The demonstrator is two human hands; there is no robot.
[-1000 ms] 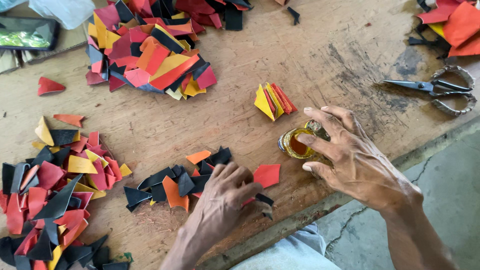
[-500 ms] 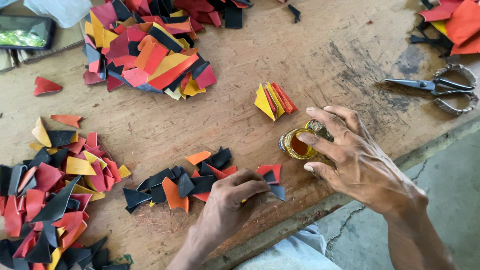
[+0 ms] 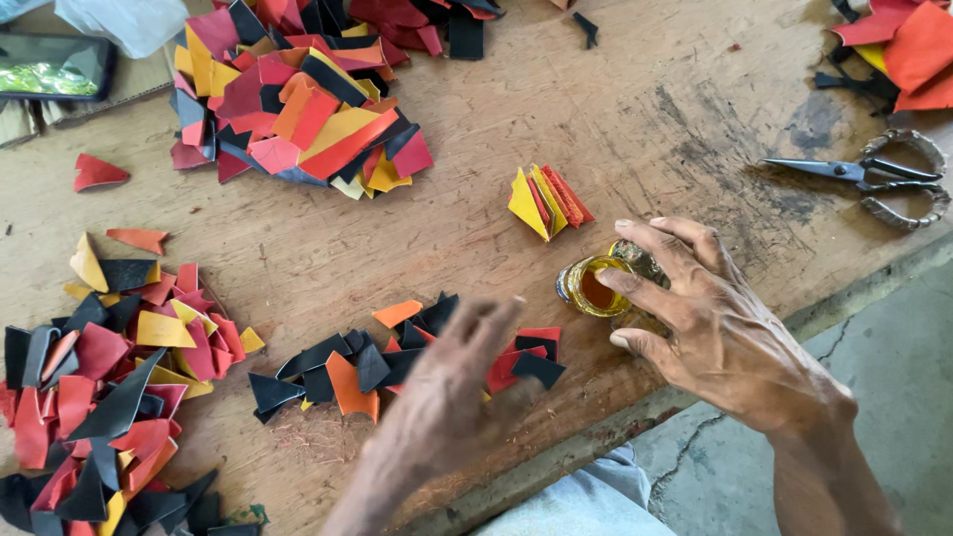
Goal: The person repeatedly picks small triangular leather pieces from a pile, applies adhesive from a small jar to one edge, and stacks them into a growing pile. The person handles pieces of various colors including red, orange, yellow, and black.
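The small glue jar (image 3: 594,286), round and yellow-rimmed with an orange-brown pool inside, stands on the wooden table (image 3: 467,223) near its front edge, and my right hand (image 3: 710,328) is on it. My fingers are spread and curved over the jar from the right; my forefinger lies across its rim and my thumb reaches in below it. How firmly I grip it I cannot tell, since the jar's far side is hidden under my fingers.

My left hand (image 3: 452,392) hangs over the small row of cut pieces (image 3: 397,357) just left of the jar: black, orange and red scraps lying flat and overlapping. The hand is blurred, fingers stretched out loosely and pointing up and right, covering some of the red and black scraps. It looks open; whether anything is pinched beneath it I cannot tell.

Just beyond the jar lies a little fan of folded pieces (image 3: 548,201), yellow, red and orange, stacked edge to edge. Farther back is a large heap of scraps (image 3: 298,119) in red, orange, yellow and black. At my left another heap (image 3: 94,387) spreads along the table edge down to the corner. A single red triangle (image 3: 97,173) lies apart near the far left, close to a phone (image 3: 55,67) with a lit screen. At far right the scissors (image 3: 874,177) lie closed on the table, well apart from my hands, with more red and orange sheets (image 3: 908,45) behind them.
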